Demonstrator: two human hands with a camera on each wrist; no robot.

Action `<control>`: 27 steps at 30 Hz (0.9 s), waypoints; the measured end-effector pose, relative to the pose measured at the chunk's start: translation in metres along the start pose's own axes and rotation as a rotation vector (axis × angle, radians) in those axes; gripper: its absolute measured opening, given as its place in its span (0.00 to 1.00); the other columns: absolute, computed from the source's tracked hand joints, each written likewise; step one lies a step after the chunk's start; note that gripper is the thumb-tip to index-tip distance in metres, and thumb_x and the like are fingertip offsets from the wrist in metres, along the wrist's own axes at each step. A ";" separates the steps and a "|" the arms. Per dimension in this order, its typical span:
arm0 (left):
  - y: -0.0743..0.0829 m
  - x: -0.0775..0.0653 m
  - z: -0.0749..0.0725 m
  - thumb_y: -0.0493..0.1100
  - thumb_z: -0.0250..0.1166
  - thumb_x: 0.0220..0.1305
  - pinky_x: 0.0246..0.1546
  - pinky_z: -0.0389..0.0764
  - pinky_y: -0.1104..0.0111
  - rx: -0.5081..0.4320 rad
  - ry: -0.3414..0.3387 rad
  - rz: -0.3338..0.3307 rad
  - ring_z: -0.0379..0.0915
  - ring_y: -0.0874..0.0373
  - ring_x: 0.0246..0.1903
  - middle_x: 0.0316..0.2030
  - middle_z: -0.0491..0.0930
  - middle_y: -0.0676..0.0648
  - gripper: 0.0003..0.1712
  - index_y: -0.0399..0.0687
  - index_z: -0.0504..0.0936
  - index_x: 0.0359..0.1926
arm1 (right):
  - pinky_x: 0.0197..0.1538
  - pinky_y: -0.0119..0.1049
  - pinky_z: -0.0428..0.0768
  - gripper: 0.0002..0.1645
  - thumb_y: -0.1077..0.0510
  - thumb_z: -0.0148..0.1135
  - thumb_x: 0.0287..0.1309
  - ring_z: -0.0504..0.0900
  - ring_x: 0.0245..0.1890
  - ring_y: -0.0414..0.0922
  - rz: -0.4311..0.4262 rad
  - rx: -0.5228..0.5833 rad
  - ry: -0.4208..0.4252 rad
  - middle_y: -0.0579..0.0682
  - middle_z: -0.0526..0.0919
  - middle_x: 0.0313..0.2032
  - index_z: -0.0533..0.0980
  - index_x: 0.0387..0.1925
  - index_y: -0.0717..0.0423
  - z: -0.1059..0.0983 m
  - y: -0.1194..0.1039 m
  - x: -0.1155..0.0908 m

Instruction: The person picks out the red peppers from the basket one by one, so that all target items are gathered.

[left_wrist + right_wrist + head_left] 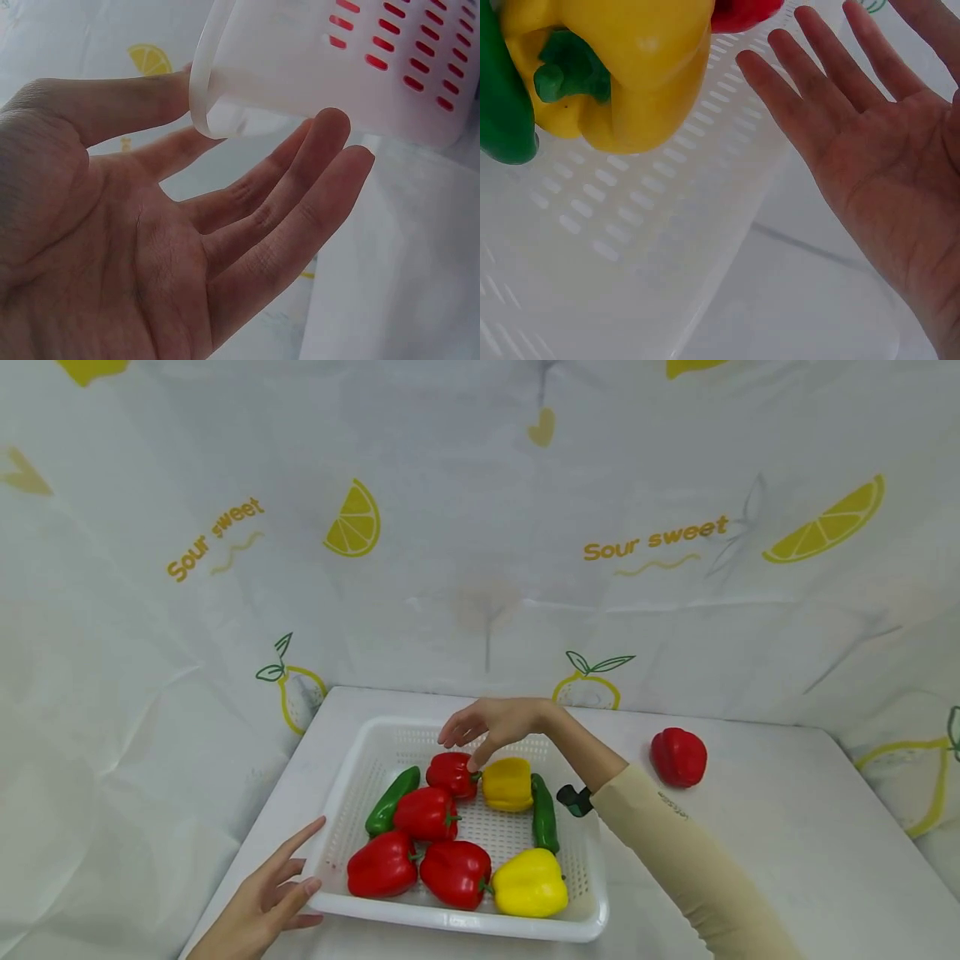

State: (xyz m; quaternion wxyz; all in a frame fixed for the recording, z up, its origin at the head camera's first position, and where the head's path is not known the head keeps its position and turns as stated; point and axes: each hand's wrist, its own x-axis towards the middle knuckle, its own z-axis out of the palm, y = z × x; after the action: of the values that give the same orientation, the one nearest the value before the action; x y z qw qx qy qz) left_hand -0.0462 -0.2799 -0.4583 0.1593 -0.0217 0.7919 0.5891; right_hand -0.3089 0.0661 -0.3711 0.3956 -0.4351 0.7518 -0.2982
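A white perforated basket [450, 920] holds several bell peppers and long green peppers. My left hand [258, 900] is at its front left corner, fingers mostly straight. In the left wrist view the thumb meets the rim [201, 90] while the other fingers reach under the basket wall. Over the back of the basket hovers my right hand [506, 722], fingers spread and holding nothing. Just below it lie a red bell pepper [450, 774] and a darker yellow bell pepper [507, 787]. The right wrist view shows the palm [900, 165] bare, beside the yellow pepper [652, 67].
Outside the basket, one red bell pepper [678, 757] sits on the white table [757, 827] to the right. Long green peppers [393, 802] lie along both sides inside. A bright yellow bell pepper [529, 883] is at the front right. Behind hangs a lemon-printed cloth [465, 543].
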 end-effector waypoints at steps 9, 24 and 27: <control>0.000 0.000 0.000 0.43 0.63 0.81 0.44 0.95 0.52 0.001 0.007 -0.006 0.87 0.47 0.54 0.64 0.77 0.27 0.46 0.55 0.48 0.88 | 0.85 0.54 0.66 0.41 0.66 0.70 0.65 0.66 0.84 0.55 -0.001 0.048 -0.091 0.59 0.73 0.78 0.67 0.77 0.64 0.001 0.011 0.018; -0.001 0.000 -0.001 0.42 0.61 0.82 0.45 0.95 0.53 -0.012 -0.012 0.027 0.87 0.60 0.50 0.62 0.77 0.28 0.45 0.54 0.47 0.88 | 0.86 0.55 0.65 0.42 0.65 0.72 0.61 0.67 0.83 0.53 -0.002 0.097 -0.054 0.55 0.76 0.76 0.70 0.76 0.61 0.012 0.021 0.023; -0.001 0.000 0.000 0.42 0.61 0.82 0.45 0.95 0.53 -0.007 -0.008 0.025 0.87 0.60 0.50 0.62 0.77 0.28 0.45 0.54 0.47 0.88 | 0.85 0.54 0.67 0.43 0.65 0.72 0.60 0.67 0.82 0.53 0.003 0.099 -0.060 0.55 0.75 0.76 0.70 0.76 0.61 0.013 0.020 0.023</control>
State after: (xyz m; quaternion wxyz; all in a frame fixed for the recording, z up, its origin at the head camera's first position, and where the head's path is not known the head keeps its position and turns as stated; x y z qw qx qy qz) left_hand -0.0457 -0.2807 -0.4589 0.1548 -0.0100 0.7895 0.5938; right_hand -0.3137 0.0530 -0.4017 0.4395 -0.4228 0.7245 -0.3213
